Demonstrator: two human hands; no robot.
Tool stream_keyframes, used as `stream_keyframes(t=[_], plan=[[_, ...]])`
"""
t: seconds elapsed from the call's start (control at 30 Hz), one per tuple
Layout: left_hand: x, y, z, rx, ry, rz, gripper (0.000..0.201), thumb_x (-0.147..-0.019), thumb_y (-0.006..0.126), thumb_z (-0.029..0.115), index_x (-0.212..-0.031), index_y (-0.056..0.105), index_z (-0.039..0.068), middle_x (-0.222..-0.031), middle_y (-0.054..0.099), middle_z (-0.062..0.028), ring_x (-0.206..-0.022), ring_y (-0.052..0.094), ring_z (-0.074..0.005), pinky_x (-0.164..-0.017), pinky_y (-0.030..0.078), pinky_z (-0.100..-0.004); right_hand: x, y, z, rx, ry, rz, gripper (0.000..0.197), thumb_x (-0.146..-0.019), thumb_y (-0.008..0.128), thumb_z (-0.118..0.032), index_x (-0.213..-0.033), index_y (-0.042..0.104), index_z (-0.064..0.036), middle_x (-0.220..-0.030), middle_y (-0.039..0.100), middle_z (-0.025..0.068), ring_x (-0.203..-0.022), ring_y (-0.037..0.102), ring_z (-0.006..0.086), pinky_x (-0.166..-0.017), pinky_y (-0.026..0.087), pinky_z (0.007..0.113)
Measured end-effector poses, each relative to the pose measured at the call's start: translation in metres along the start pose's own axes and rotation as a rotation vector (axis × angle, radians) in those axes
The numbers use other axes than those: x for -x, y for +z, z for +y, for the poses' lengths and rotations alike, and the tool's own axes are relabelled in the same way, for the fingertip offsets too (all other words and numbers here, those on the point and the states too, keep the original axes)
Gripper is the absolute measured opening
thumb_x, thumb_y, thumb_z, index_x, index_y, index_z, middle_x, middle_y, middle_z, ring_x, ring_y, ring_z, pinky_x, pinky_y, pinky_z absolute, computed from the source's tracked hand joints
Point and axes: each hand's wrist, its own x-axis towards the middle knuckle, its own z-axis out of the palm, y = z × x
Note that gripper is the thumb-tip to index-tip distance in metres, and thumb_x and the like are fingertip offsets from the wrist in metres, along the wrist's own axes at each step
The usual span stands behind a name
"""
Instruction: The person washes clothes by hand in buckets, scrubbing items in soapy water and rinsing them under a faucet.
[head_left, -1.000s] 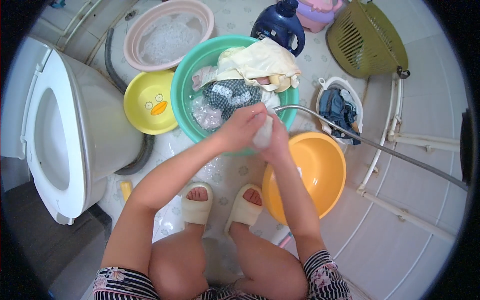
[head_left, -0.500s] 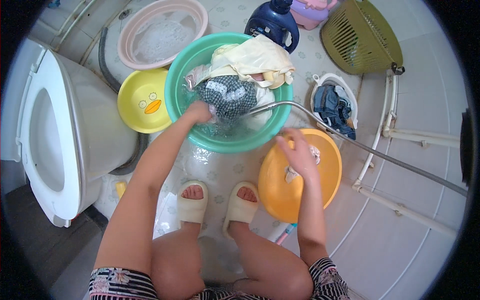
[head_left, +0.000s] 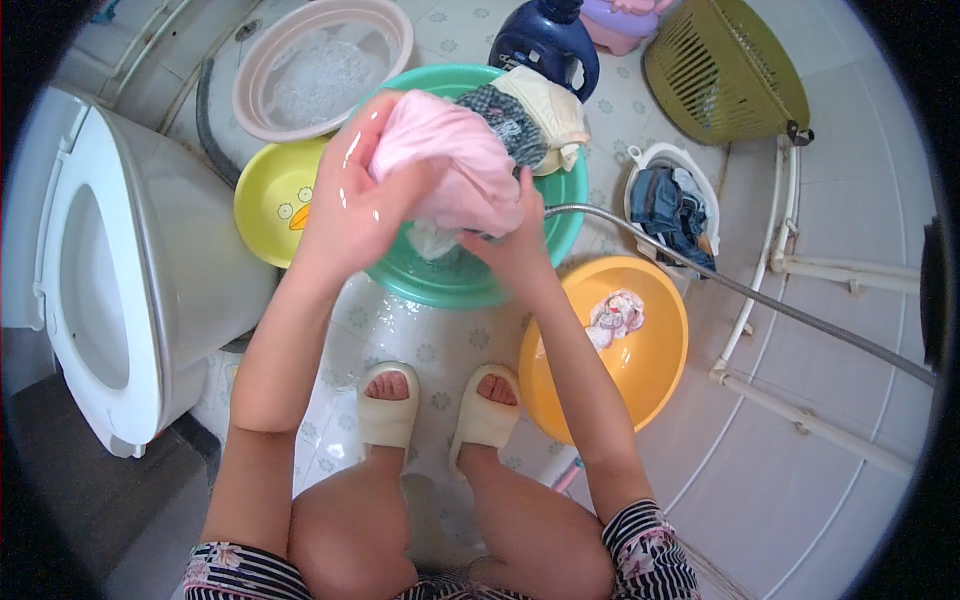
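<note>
Wet pink cloth (head_left: 440, 150), probably a garment, is bunched up between my two hands above the green basin (head_left: 578, 215). My left hand (head_left: 350, 205) grips it from the left, fingers behind it and thumb across its front. On its lower right, my right hand (head_left: 515, 235) holds the edge, with some fingers hidden by the cloth. A dark checked garment (head_left: 510, 125) and a cream garment (head_left: 545, 110) lie in the basin behind it. The metal shower hose (head_left: 640, 240) runs from the right to the basin; its end is hidden behind my right hand.
An orange basin (head_left: 650, 385) with a small patterned cloth (head_left: 615, 315) stands at the right. Left are a yellow basin (head_left: 262, 225), a pink basin of suds (head_left: 260, 120) and a toilet (head_left: 150, 330). Behind are a blue detergent bottle (head_left: 545, 45) and an olive basket (head_left: 700, 70).
My left hand has come up out of the green basin with the pink cloth. My right hand has moved from over the orange basin to the cloth. The checked garment has shifted back and right.
</note>
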Motion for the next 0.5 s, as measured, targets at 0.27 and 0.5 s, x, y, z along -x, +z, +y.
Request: stream_keyframes(t=[0.27, 0.5], plan=[[-0.008, -0.06, -0.109, -1.259, 0.011, -0.264, 0.031, -0.071, 0.062, 0.016, -0.099, 0.062, 0.003, -0.131, 0.038, -0.0207, -0.118, 0.043, -0.0397, -0.098, 0.037, -0.0489, 0.015, 0.009, 0.016, 0.158, 0.148, -0.06, 0.073, -0.072, 0.074, -0.026, -0.128, 0.039, 0.0048, -0.133, 0.034, 0.0289, -0.125, 0.034, 0.0424, -0.103, 0.033, 0.043], [-0.005, -0.065, -0.231, -1.485, -0.313, -0.818, 0.052, -0.074, 0.065, 0.029, -0.123, 0.053, 0.012, -0.15, 0.013, -0.0218, -0.135, 0.022, -0.0416, -0.107, 0.025, -0.0529, 0.036, 0.011, 0.034, -0.025, 0.288, -0.073, 0.044, -0.075, 0.07, -0.021, -0.107, 0.053, 0.0028, -0.107, 0.054, 0.0209, -0.103, 0.051, 0.0362, -0.092, 0.041, 0.04]])
